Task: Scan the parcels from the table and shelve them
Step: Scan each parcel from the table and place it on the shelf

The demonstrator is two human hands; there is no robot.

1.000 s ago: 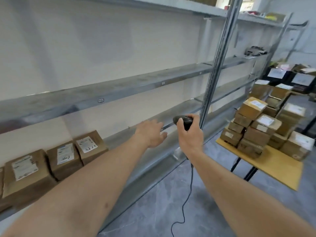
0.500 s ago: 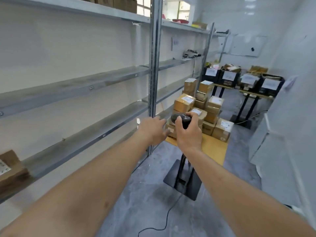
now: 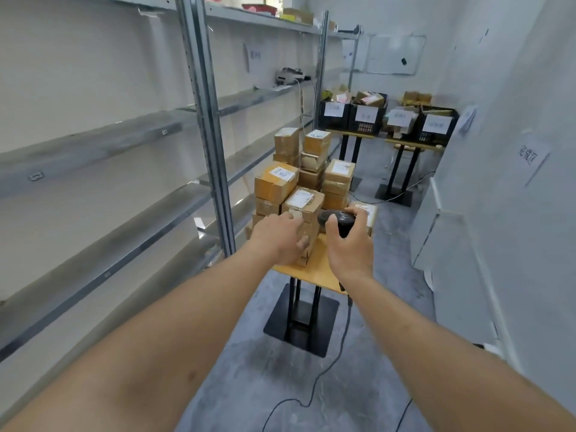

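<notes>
Several brown cardboard parcels (image 3: pixel 304 182) with white labels are stacked on a small wooden table (image 3: pixel 318 271) ahead of me. My left hand (image 3: pixel 279 238) reaches out in front of the near stack with relaxed fingers and holds nothing. My right hand (image 3: pixel 349 247) grips a black corded barcode scanner (image 3: pixel 338 220), raised just right of the front parcels. Long grey metal shelves (image 3: pixel 103 141) run along the wall on my left.
A steel shelf upright (image 3: pixel 207 129) stands just left of the table. The table's black base (image 3: pixel 300 322) and the scanner cable (image 3: pixel 314 381) lie on the grey floor. Farther back, black crates (image 3: pixel 367 118) with white labels sit on two tables. A white wall closes the right side.
My view has swung right, away from the shelved boxes on the low shelf, and the parcel table now lies straight ahead and closer. Both hands stay raised, the scanner still in my right.
</notes>
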